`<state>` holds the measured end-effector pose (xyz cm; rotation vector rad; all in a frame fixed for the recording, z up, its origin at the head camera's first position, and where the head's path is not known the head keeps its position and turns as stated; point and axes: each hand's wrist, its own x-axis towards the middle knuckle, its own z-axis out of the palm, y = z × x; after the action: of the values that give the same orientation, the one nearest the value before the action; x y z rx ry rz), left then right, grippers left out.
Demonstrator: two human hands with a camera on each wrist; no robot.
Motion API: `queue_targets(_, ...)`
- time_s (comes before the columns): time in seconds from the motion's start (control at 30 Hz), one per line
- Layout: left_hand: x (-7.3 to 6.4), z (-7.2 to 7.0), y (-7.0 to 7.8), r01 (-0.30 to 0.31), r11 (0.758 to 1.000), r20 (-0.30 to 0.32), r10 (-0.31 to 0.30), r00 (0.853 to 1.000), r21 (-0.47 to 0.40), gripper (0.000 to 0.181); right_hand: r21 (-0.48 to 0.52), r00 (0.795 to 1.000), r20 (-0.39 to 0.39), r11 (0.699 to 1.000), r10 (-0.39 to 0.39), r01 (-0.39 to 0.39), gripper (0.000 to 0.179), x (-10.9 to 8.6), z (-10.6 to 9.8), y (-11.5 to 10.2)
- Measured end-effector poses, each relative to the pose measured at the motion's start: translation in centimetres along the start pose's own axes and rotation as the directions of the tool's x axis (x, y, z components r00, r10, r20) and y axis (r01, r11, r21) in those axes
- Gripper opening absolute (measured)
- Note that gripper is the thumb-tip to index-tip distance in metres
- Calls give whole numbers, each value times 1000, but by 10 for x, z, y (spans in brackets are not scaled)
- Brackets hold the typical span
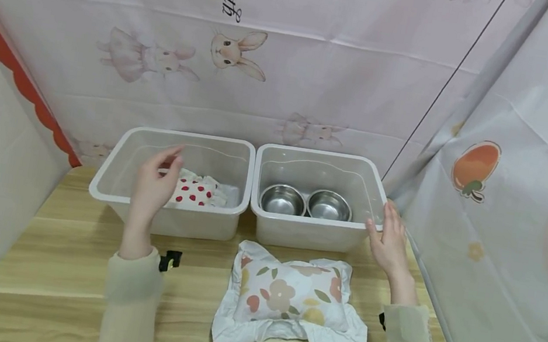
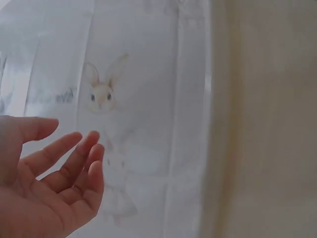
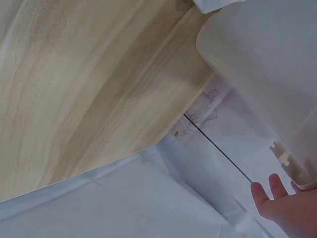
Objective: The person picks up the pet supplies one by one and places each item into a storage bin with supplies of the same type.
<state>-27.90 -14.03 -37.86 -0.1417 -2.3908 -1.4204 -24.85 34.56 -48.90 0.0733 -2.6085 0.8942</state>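
Note:
My left hand (image 1: 155,180) is raised over the left plastic bin (image 1: 202,225), fingers loosely bent and nothing between them. The left wrist view shows the same hand (image 2: 59,183) with its palm bare. Inside that bin lies a white ruffled cloth item (image 1: 193,191) with red strawberry-like prints, partly hidden by the hand. My right hand (image 1: 391,242) rests at the front right corner of the right bin (image 1: 307,235), its fingers extended along the outer side and the thumb near the front rim. Two steel bowls (image 1: 282,200) sit side by side in this bin.
A small floral pillow (image 1: 282,296) with a white ruffled border lies on the wooden table (image 1: 50,279) in front of the bins. Printed cloth (image 1: 317,95) hangs behind the bins, with more cloth along both sides.

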Motion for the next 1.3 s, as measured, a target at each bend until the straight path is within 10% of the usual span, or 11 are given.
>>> queue_targets(0.2, -15, -15, -27, 132, 990, -238, -116, 964, 54, 37, -15, 1000, -4, 1000, -8, 8, 68, -2, 1, 0)
queue_targets(0.43, -20, -28, -60, 126, 984, -405, -66, 912, 123, 33, -18, 1000, -7, 1000, -9, 9, 68, -3, 0, 0)
queue_targets(0.8, -28, -42, -90, 107, 983, -495, -20, 869, 147, 31, -30, 1000, 3, 1000, 1, -1, 69, -3, 0, -1)
queue_targets(1.07, -28, -49, -103, 205, 971, -550, -105, 828, 124, 40, -37, 1000, -12, 999, -13, 12, 68, -7, 0, -2)
queue_targets(1.3, -29, -51, -114, 306, 949, -521, -226, 823, 72, 46, -70, 998, -51, 997, -42, 38, 69, -15, 1, -9)
